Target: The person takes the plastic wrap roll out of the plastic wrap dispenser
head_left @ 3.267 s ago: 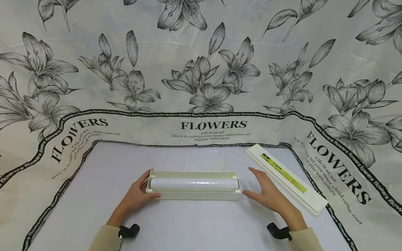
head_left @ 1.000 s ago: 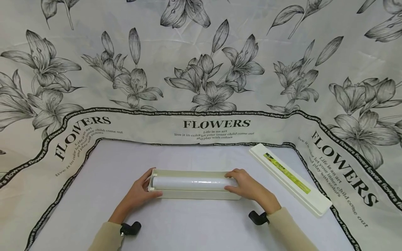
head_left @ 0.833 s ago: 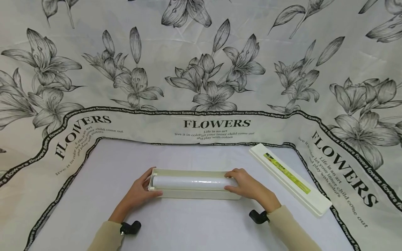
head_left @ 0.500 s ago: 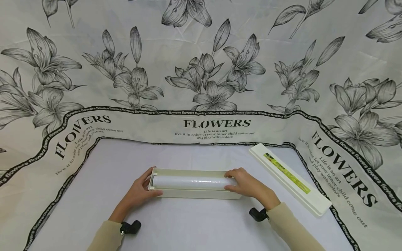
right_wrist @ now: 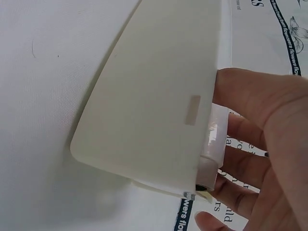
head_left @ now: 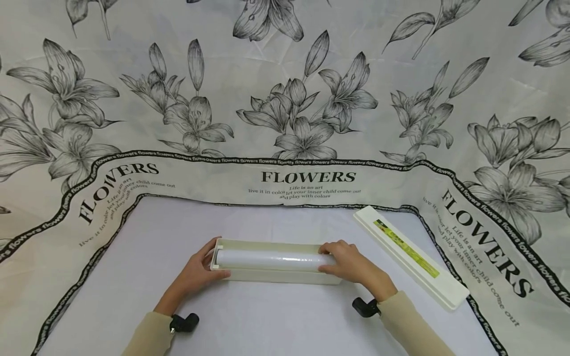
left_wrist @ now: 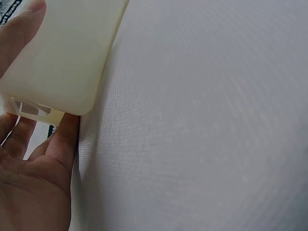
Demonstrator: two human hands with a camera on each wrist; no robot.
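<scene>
A long cream plastic cling film box (head_left: 280, 276) lies lengthwise on the table with its top off. Inside it is a shiny white roll of cling film (head_left: 267, 258). My left hand (head_left: 196, 269) grips the left end of the box, thumb on the front wall and fingers round the end. My right hand (head_left: 352, 262) reaches over the other end, thumb at the near side of the roll and fingers at its far side, hiding that end in the head view. In the right wrist view the roll's end (right_wrist: 208, 171) shows above the box wall, between thumb and fingers.
A white lid (head_left: 409, 257) with a yellow-green label lies slanted at the back right, its corner over the cloth border. White cloth (head_left: 276, 321) covers the table. A flower-printed curtain (head_left: 213, 180) stands behind and along both sides.
Since the oldest frame my right hand has moved left, from beside the box onto the roll's right end. Over the last second both hands have held nearly still; the view has shifted slightly.
</scene>
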